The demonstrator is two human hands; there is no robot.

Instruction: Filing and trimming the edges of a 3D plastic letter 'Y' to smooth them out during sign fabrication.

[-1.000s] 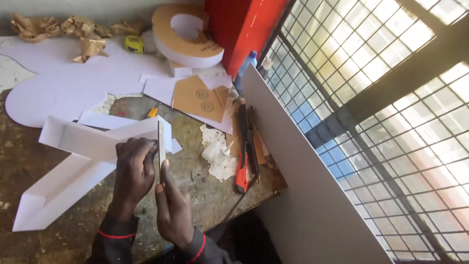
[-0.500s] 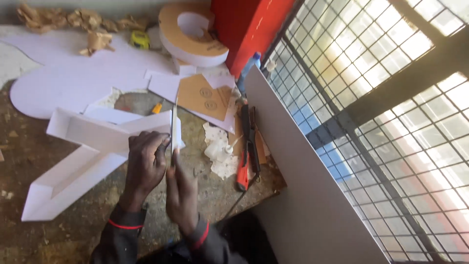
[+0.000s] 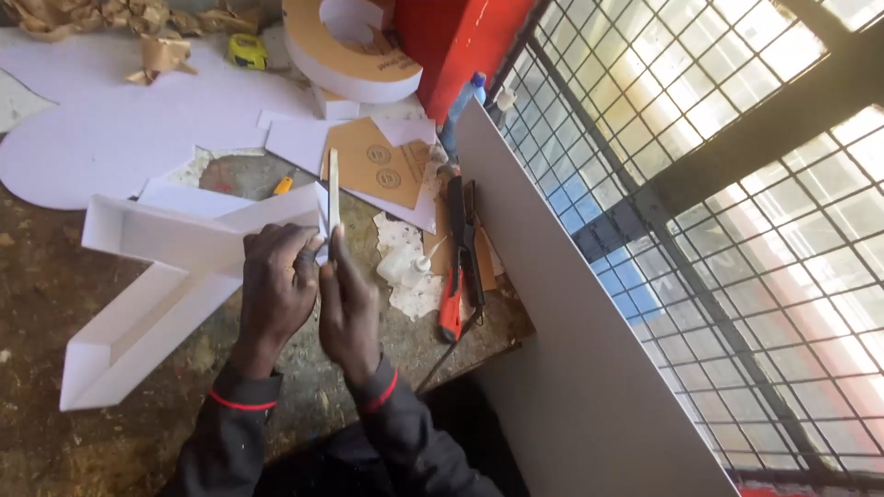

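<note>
My left hand (image 3: 276, 287) and my right hand (image 3: 348, 308) are pressed together around a thin white strip (image 3: 332, 189) that stands upright between them, edge toward me. The strip meets the end of a large white angular channel shape (image 3: 157, 276) with raised side walls, lying on the rough brown bench (image 3: 37, 276). My left fingers rest where the strip joins the shape's wall. Both wrists wear dark sleeves with red cuffs.
A small clear glue bottle (image 3: 403, 267) lies right of my hands, beside a red-handled knife and dark tool (image 3: 458, 267). Brown sanding sheets (image 3: 373, 161), white offcuts, a round letter form (image 3: 345, 51), a yellow tape measure (image 3: 247, 51). A grey board (image 3: 571, 350) leans against the window grille.
My hands and the upright strip have stayed locked together. The view has shifted, so the bench and shape sit slightly lower and left in the frame.
</note>
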